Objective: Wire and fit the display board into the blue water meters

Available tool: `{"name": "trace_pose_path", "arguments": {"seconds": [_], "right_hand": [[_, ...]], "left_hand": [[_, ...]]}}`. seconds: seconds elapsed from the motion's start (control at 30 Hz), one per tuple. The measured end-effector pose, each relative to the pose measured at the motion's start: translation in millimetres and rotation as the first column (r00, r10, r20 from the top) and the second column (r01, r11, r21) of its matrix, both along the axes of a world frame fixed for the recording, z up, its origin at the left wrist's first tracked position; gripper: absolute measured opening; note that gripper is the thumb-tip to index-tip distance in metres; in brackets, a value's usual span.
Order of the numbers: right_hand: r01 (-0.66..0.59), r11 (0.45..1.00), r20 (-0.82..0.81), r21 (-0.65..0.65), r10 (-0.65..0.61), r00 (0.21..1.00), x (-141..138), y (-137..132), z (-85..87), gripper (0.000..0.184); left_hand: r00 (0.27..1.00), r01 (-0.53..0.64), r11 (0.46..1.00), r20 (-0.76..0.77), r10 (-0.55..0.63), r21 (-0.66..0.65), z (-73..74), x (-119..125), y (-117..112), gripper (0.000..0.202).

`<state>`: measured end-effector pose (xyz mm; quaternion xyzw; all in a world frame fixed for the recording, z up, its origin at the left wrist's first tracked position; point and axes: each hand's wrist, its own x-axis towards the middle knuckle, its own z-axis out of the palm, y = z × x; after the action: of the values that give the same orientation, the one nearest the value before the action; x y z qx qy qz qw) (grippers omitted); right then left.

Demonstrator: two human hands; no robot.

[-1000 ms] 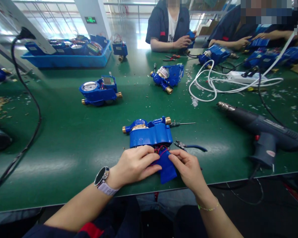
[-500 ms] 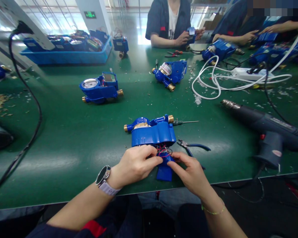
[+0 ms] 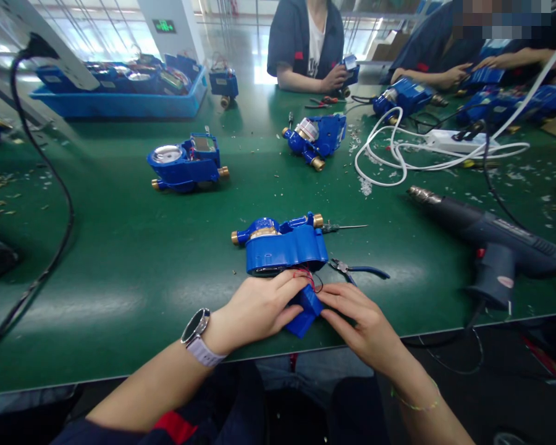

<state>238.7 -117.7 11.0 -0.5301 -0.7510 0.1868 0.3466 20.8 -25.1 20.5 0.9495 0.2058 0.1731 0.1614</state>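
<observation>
A blue water meter (image 3: pixel 285 246) with brass ends lies on the green table (image 3: pixel 134 266) in front of me. Thin red and black wires (image 3: pixel 308 277) run from its near side to a small blue plastic part (image 3: pixel 304 309). My left hand (image 3: pixel 254 307), with a watch on the wrist, grips that blue part from the left. My right hand (image 3: pixel 359 319) pinches it from the right, fingers closed on its edge. The part is tilted, just inside the table's front edge.
Blue-handled pliers (image 3: pixel 359 271) and a thin screwdriver (image 3: pixel 345 227) lie right of the meter. A dark heat gun (image 3: pixel 491 238) rests at right, white cable (image 3: pixel 398 157) beyond. Two more meters (image 3: pixel 185 164) (image 3: pixel 315 137) sit mid-table, a blue tray (image 3: pixel 120 102) far left. Other people work at the far side.
The small blue part has turned and tilted between my hands, and both hands have shifted slightly around it. The meter has stayed in place.
</observation>
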Motion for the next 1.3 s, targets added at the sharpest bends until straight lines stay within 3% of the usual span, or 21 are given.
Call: {"name": "trace_pose_path", "arguments": {"seconds": [0.1,0.17,0.27,0.4,0.53,0.63,0.77,0.83,0.93,1.1,1.3], "right_hand": [[0.185,0.977,0.164,0.104,-0.2,0.966,28,4,-9.5,0.033],[0.341,0.928,0.328,0.147,-0.371,0.869,51,5,-21.2,0.055],[0.434,0.898,0.534,0.075,-0.403,0.743,73,4,-36.6,0.073],[0.352,0.929,0.58,0.112,-0.349,0.736,73,-4,-38.4,0.048],[0.353,0.917,0.57,0.188,-0.394,0.721,70,-11,-32.4,0.028],[0.414,0.881,0.518,0.229,-0.47,0.714,79,-15,-32.2,0.025],[0.48,0.845,0.418,0.234,-0.533,0.735,82,-23,-24.1,0.027],[0.424,0.876,0.373,0.231,-0.482,0.793,74,-26,-12.3,0.033],[0.209,0.933,0.415,0.292,-0.321,0.851,57,-24,9.5,0.035],[-0.009,0.928,0.644,0.372,-0.251,0.722,41,-14,29.3,0.025],[-0.026,0.921,0.664,0.389,-0.261,0.701,31,-12,22.4,0.026]], "left_hand": [[1.0,0.007,0.997,-0.005,-0.007,-0.071,-0.2,0,4,0.034],[1.0,0.008,0.993,0.005,-0.007,-0.116,0.4,-1,8,0.03],[0.999,0.015,0.985,0.039,-0.008,-0.171,1.1,0,11,0.027],[0.988,0.007,0.974,0.15,0.028,-0.226,-1.2,2,11,0.025],[0.968,-0.05,0.969,0.227,0.106,-0.243,-6.3,5,7,0.022],[0.963,-0.099,0.974,0.229,0.145,-0.202,-10.3,6,5,0.02],[0.975,-0.064,0.993,0.207,0.084,-0.099,-12.5,7,5,0.026],[0.985,-0.042,0.997,0.165,0.052,-0.063,-12.2,8,6,0.034],[0.992,-0.04,0.997,0.113,0.046,-0.059,-11.3,9,6,0.039],[0.986,-0.028,0.992,0.161,0.048,-0.125,-9.5,7,6,0.033],[0.984,-0.028,0.985,0.171,0.057,-0.17,-7.7,7,6,0.032]]}}
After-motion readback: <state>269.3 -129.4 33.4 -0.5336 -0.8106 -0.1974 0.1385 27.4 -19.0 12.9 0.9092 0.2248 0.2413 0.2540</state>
